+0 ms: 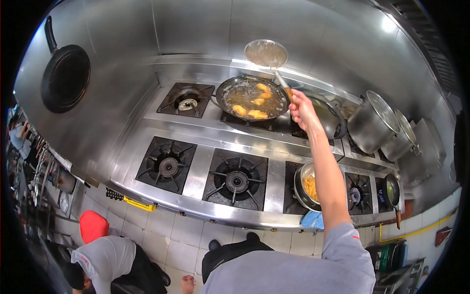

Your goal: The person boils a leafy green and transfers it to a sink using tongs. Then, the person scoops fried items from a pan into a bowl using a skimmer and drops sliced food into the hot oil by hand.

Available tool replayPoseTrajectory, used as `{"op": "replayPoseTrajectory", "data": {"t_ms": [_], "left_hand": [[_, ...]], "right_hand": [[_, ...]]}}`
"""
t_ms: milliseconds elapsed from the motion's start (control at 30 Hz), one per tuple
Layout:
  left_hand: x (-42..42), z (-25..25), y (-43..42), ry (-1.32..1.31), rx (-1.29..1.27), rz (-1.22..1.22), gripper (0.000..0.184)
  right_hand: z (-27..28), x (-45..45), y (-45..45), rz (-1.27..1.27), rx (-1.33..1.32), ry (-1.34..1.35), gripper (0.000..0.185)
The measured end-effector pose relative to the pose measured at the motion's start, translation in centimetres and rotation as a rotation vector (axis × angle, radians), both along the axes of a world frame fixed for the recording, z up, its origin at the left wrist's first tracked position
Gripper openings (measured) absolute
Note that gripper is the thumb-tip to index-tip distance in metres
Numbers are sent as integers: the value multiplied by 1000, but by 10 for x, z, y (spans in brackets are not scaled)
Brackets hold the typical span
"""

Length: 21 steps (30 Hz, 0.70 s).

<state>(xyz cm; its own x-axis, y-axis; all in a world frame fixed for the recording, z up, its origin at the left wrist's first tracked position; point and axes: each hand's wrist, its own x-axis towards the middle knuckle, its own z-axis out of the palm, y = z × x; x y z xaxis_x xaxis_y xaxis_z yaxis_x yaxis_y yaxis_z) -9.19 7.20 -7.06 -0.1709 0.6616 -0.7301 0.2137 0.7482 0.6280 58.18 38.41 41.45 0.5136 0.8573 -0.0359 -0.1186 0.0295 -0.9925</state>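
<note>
My right hand [304,111] is closed around the wooden handle of a round mesh skimmer [266,53]. The skimmer's head is raised above the far rim of a wok [230,109] on the back row. Several golden fried pieces [257,114] float in bubbling oil inside the wok. Low beside my body, my left hand [187,284] shows only in part, its fingers curled with nothing seen in them. Under my right forearm stands a metal pot [299,182] with yellow shredded food [310,187], partly hidden by the arm.
Two tall stockpots [373,122] stand at the back right. A small pan [391,190] sits on the far right burner, handle outward. A blue cloth [312,220] hangs at the stove's front edge. A black pan [66,78] hangs left. Another person [110,259] bends down at lower left.
</note>
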Motion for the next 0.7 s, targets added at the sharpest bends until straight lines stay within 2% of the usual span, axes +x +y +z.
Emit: {"op": "replayPoseTrajectory", "data": {"t_ms": [100, 200, 333, 400, 500, 567, 633, 700], "left_hand": [[-29, -38, 3, -38, 27, -12, 13], [-21, -12, 20, -42, 10, 3, 13], [-38, -20, 51, -123, 93, -17, 10], [-39, -5, 69, -48, 72, -61, 10], [-58, -27, 99, -73, 124, -154, 10], [-61, -15, 119, -66, 104, -243, 10], [-56, -1, 143, -61, 82, -343, 11], [-50, 10, 160, -44, 33, -314, 11]], "right_hand": [[6, -2, -2, 3, 58, 61, 38], [-23, -6, -2, -23, 84, 101, 38], [-75, -2, -3, 11, -199, 179, 38], [-88, -19, -16, -35, -206, 202, 36], [-91, -30, -36, -51, -128, 261, 35], [-91, -31, -55, 39, -51, 329, 30], [-90, -33, -89, -5, -33, 352, 17], [-85, -44, -134, -94, -36, 295, 12]]}}
